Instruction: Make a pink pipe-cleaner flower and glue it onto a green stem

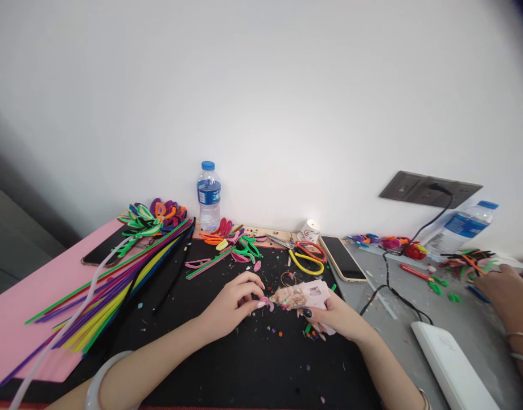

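Observation:
My right hand (334, 316) is closed around a pink hot-glue gun (306, 295), its glue-crusted nozzle pointing left. My left hand (232, 303) pinches a small pink pipe-cleaner petal (267, 302) right at the nozzle tip, fingers curled. Both hands rest low over a black mat (227, 364) strewn with tiny coloured scraps. A pale bangle (99, 376) sits on my left wrist.
A fan of long coloured pipe cleaners (116, 285) lies on the left over pink paper (13, 319). Finished loops (154, 219), a water bottle (209, 196), scissors (306, 253), a phone (342, 258), a cable (389, 285) and a white box (451, 364) lie around. Another person's hand (506, 296) is at right.

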`<state>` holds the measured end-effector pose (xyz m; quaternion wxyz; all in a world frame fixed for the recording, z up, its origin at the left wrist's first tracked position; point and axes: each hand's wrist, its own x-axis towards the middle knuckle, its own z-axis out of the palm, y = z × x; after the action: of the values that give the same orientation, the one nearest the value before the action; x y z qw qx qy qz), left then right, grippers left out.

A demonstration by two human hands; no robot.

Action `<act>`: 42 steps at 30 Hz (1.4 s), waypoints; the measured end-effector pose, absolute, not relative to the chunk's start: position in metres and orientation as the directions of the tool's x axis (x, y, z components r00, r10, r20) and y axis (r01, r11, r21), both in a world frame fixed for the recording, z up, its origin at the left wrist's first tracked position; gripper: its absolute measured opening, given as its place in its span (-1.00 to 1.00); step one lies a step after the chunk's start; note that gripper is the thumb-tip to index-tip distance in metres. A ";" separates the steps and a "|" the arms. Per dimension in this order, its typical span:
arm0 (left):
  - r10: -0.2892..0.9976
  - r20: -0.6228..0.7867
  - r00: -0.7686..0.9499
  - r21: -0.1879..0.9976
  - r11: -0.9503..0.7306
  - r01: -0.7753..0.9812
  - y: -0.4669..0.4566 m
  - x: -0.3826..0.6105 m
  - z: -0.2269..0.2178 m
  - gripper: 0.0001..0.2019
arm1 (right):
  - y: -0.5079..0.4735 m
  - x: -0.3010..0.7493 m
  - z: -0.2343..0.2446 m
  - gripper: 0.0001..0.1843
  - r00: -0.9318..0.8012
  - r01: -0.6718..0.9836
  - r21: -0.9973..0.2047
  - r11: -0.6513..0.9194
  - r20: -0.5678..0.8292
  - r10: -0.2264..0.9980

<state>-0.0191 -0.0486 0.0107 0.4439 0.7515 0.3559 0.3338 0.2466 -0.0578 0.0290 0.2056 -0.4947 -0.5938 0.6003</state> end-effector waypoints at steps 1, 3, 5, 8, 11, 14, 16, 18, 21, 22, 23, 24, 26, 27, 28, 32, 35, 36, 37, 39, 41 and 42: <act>0.838 0.185 0.514 0.908 -0.346 0.237 -0.048 -0.019 0.010 -0.88 | -0.058 0.247 0.029 -0.57 -0.427 0.338 -0.917 -0.211 -0.349 0.834; 0.850 0.182 0.494 0.913 -0.333 0.236 -0.048 -0.019 0.010 -0.89 | -0.058 0.246 0.027 -0.59 -0.425 0.334 -0.919 -0.211 -0.347 0.836; 0.857 0.175 0.484 0.920 -0.318 0.230 -0.048 -0.019 0.011 -0.89 | -0.058 0.246 0.026 -0.61 -0.419 0.331 -0.919 -0.215 -0.347 0.839; 0.862 0.166 0.478 0.929 -0.299 0.218 -0.048 -0.019 0.013 -0.89 | -0.058 0.245 0.025 -0.59 -0.418 0.320 -0.921 -0.221 -0.346 0.840; 0.864 0.159 0.477 0.936 -0.285 0.205 -0.049 -0.019 0.015 -0.89 | -0.058 0.246 0.027 -0.55 -0.431 0.304 -0.928 -0.216 -0.337 0.837; 0.863 0.157 0.480 0.939 -0.281 0.197 -0.049 -0.019 0.016 -0.88 | -0.058 0.246 0.029 -0.51 -0.425 0.311 -0.928 -0.207 -0.331 0.842; 0.861 0.159 0.483 0.939 -0.283 0.196 -0.049 -0.019 0.017 -0.89 | -0.058 0.246 0.029 -0.50 -0.419 0.309 -0.929 -0.206 -0.327 0.847; 0.858 0.159 0.488 0.939 -0.283 0.193 -0.049 -0.019 0.016 -0.89 | -0.058 0.246 0.028 -0.52 -0.423 0.306 -0.929 -0.209 -0.329 0.845; 0.854 0.156 0.497 0.943 -0.278 0.180 -0.048 -0.019 0.015 -0.90 | -0.058 0.246 0.026 -0.56 -0.427 0.311 -0.926 -0.216 -0.339 0.838; 0.853 0.156 0.498 0.945 -0.275 0.176 -0.048 -0.019 0.015 -0.91 | -0.058 0.246 0.026 -0.57 -0.427 0.311 -0.925 -0.217 -0.340 0.838; 0.852 0.155 0.499 0.947 -0.273 0.171 -0.048 -0.019 0.015 -0.91 | -0.058 0.246 0.026 -0.57 -0.426 0.309 -0.926 -0.217 -0.339 0.839; 0.851 0.154 0.502 0.949 -0.269 0.165 -0.048 -0.019 0.015 -0.91 | -0.058 0.246 0.027 -0.57 -0.426 0.307 -0.927 -0.215 -0.336 0.840; 0.844 0.146 0.516 0.955 -0.257 0.151 -0.049 -0.018 0.016 -0.91 | -0.058 0.246 0.027 -0.57 -0.433 0.308 -0.928 -0.209 -0.332 0.838; 0.839 0.141 0.525 0.958 -0.250 0.142 -0.049 -0.018 0.016 -0.90 | -0.058 0.246 0.027 -0.57 -0.437 0.311 -0.928 -0.206 -0.333 0.836; 0.834 0.136 0.534 0.961 -0.241 0.132 -0.049 -0.018 0.017 -0.90 | -0.058 0.246 0.027 -0.57 -0.438 0.314 -0.927 -0.205 -0.333 0.835; 0.831 0.125 0.542 0.972 -0.212 0.100 -0.049 -0.017 0.018 -0.87 | -0.059 0.246 0.026 -0.57 -0.421 0.304 -0.930 -0.206 -0.325 0.847; 0.833 0.112 0.542 0.980 -0.184 0.080 -0.048 -0.017 0.017 -0.85 | -0.060 0.246 0.025 -0.56 -0.418 0.292 -0.933 -0.210 -0.322 0.850; 0.836 0.106 0.539 0.982 -0.172 0.073 -0.048 -0.017 0.017 -0.84 | -0.060 0.246 0.025 -0.55 -0.417 0.286 -0.934 -0.213 -0.321 0.850; 0.839 0.101 0.534 0.985 -0.160 0.066 -0.047 -0.017 0.016 -0.83 | -0.060 0.246 0.026 -0.54 -0.415 0.281 -0.935 -0.214 -0.320 0.852; 0.847 0.093 0.524 0.989 -0.140 0.050 -0.047 -0.017 0.016 -0.81 | -0.060 0.246 0.026 -0.52 -0.419 0.277 -0.938 -0.207 -0.312 0.853; 0.851 0.089 0.518 0.991 -0.128 0.040 -0.046 -0.017 0.016 -0.80 | -0.059 0.246 0.027 -0.52 -0.437 0.287 -0.939 -0.191 -0.306 0.846; 0.851 0.086 0.517 0.992 -0.124 0.038 -0.046 -0.017 0.016 -0.80 | -0.059 0.245 0.027 -0.53 -0.447 0.295 -0.938 -0.184 -0.306 0.841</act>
<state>-0.0169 -0.0460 0.0156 0.5695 0.6590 0.3374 0.3571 0.2455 -0.0592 0.0275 0.2254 -0.4750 -0.5975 0.6054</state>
